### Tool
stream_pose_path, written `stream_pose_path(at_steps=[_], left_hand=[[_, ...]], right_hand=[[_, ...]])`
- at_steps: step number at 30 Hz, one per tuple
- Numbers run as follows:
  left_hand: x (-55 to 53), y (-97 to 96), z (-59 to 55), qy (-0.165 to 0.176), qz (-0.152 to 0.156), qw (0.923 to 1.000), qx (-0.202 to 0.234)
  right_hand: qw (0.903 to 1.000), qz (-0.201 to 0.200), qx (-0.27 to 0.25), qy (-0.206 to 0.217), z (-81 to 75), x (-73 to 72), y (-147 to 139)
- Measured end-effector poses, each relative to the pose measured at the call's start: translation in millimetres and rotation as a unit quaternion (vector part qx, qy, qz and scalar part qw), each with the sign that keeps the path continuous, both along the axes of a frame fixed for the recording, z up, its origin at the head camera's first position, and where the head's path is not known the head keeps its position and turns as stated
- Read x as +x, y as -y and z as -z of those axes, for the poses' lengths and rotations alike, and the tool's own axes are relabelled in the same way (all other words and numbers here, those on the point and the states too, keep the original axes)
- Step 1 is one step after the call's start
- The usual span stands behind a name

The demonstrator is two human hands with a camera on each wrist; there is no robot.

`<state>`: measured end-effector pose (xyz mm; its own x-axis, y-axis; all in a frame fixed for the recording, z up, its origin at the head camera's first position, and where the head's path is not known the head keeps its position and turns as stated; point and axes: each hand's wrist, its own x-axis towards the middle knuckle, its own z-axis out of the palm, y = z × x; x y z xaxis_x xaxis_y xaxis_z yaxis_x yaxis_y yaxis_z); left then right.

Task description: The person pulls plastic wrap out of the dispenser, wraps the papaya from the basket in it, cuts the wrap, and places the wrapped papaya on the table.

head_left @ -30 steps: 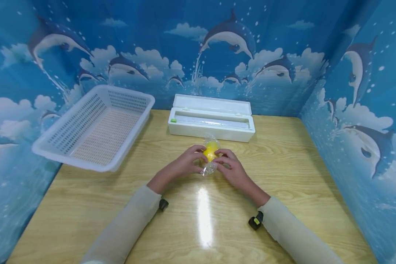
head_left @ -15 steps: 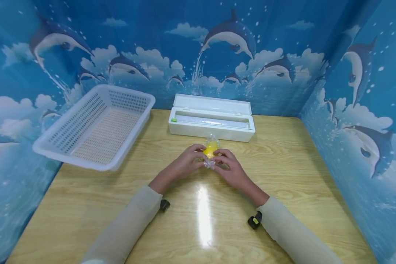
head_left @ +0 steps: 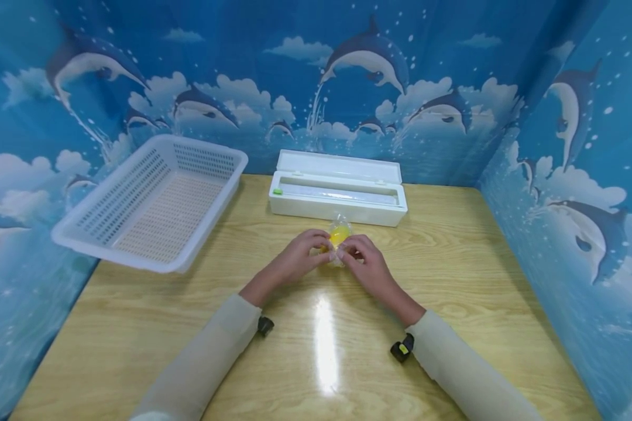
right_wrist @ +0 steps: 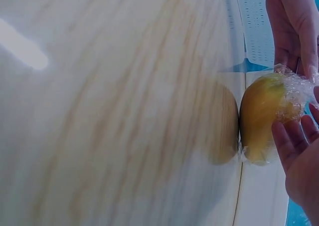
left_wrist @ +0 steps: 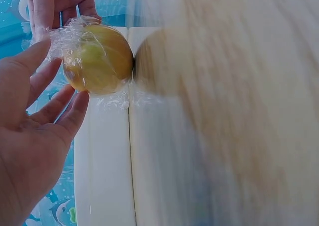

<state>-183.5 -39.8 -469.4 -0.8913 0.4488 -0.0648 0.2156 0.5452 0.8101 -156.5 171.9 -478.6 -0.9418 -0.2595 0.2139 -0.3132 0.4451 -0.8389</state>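
Observation:
A rounded yellow fruit (head_left: 340, 235), its exact kind unclear, rests on the wooden table in clear cling film. In the right wrist view the fruit (right_wrist: 263, 117) looks oval. My left hand (head_left: 299, 257) is on its left side, pinching the gathered cling film (left_wrist: 62, 39) between thumb and forefinger while other fingertips touch the fruit. From the right, my right hand (head_left: 367, 264) pinches the film at the fruit's near side, fingers curled beside it. The hands nearly meet and partly hide the fruit's near end. A loose tuft of film stands up at its far end.
Behind the fruit stands a long white box (head_left: 337, 209) with its lid raised, a roll of film inside and a green piece at its left. A white perforated basket (head_left: 189, 257) sits at the back left. Dolphin-print curtains (head_left: 274, 76) border the table (head_left: 453, 263).
Both hands have drawn closer together at the fruit's near side, and the film there is now gathered between the fingertips. The fruit has shifted slightly. Box and basket stay put.

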Motion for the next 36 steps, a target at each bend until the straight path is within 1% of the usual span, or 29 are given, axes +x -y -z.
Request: stream_pose_path(at_steps=[5,8,10,14,19,25,29,32,33,36], left_hand=[[-1.2,0.1,1.1,0.008,-0.010,0.9992,0.037],[-2.7,-0.9,2.2,-0.002,-0.012,0.9979,0.063],[-3.6,-2.4,2.3,-0.008,-0.016,0.9973,0.071],[-4.8,-6.5,1.7,-0.014,-0.033,0.9971,0.067],[-5.3,-9.9,2.7,-0.028,-0.053,0.9963,0.062],[-3.9,-10.7,4.3,-0.045,-0.050,0.9952,0.071],[-4.0,-11.0,5.0,-0.039,-0.056,0.9951,0.071],[-4.5,-11.9,4.9,-0.028,-0.061,0.9945,0.081],[-4.6,-12.4,4.8,-0.026,-0.061,0.9941,0.086],[-4.5,-14.1,4.3,-0.019,-0.069,0.9925,0.099]], right_hand=[[0.9998,0.009,-0.013,0.011,0.5,-2.5,1.0],[0.9996,0.011,-0.023,0.010,1.1,-3.5,0.0],[0.9995,0.010,-0.029,0.008,2.3,-4.1,-0.6],[0.9989,0.012,-0.044,0.014,3.4,-4.9,-1.5],[0.9983,0.004,-0.058,0.007,4.7,-6.5,-1.2],[0.9989,0.011,-0.043,-0.014,5.9,-7.3,-1.8],[0.9992,0.010,-0.027,-0.029,6.6,-7.5,-1.8],[0.9993,0.014,-0.018,-0.031,5.6,-6.2,-1.4],[0.9993,0.014,-0.015,-0.032,4.0,-5.1,-1.0],[0.9990,0.009,-0.018,-0.039,-8.2,1.0,1.8]])
